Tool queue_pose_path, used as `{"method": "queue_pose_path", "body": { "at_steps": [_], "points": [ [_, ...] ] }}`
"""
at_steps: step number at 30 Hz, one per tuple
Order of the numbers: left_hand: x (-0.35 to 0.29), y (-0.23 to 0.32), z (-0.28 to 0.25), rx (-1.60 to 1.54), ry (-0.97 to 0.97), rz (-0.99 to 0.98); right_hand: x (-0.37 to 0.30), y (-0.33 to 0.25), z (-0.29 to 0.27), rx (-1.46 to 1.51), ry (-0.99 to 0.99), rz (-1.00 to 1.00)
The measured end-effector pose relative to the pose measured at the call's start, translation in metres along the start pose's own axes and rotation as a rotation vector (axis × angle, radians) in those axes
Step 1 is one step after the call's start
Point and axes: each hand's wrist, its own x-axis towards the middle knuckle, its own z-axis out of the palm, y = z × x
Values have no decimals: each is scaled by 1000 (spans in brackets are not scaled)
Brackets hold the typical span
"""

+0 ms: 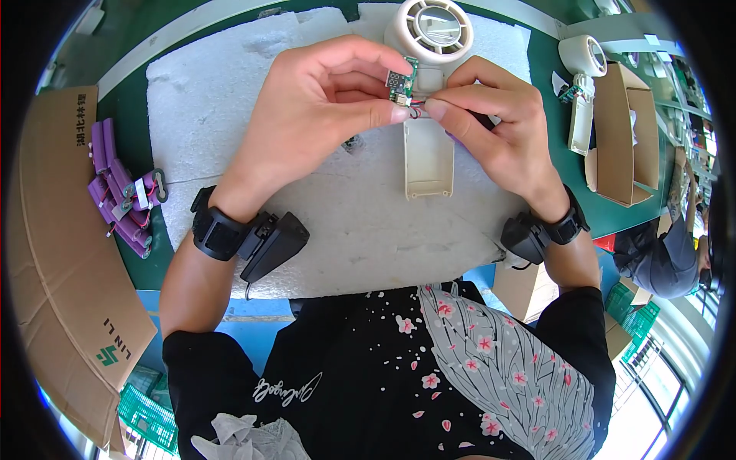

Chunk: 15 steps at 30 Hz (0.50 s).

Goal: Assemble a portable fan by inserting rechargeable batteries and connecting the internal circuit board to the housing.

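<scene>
My left hand (307,115) is closed, pinching a small green circuit board (401,86) between thumb and fingers. Close beside it, my right hand (502,123) pinches thin red and black wires (417,105) at the board's lower edge. Whether a plug sits between those fingertips is hidden. A bit of something purple shows under the right fingers, mostly covered. Just beyond the hands lies a cream-coloured handheld fan (396,34) with a round ribbed head. Its hollow handle shell (429,165) points toward me, open side up.
A white foam sheet (345,238) covers the green table. Purple battery packs (123,195) are heaped at the left, beside a large cardboard sheet (69,253). On the right are another opened fan (580,100) and a cardboard box (625,138). Another person (667,257) sits farther right.
</scene>
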Motion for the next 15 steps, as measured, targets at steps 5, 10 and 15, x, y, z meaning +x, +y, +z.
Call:
{"method": "queue_pose_path", "body": {
  "at_steps": [5, 10, 15],
  "points": [
    [-1, 5, 1, 42, -41, -51, 0, 2, -1, -30, -46, -104],
    [-3, 7, 6, 162, -42, 3, -1, -8, 3, -1, 9, -16],
    [-4, 4, 10, 220, -28, 63, 0, -14, 9, -4, 135, 45]
  ]
}}
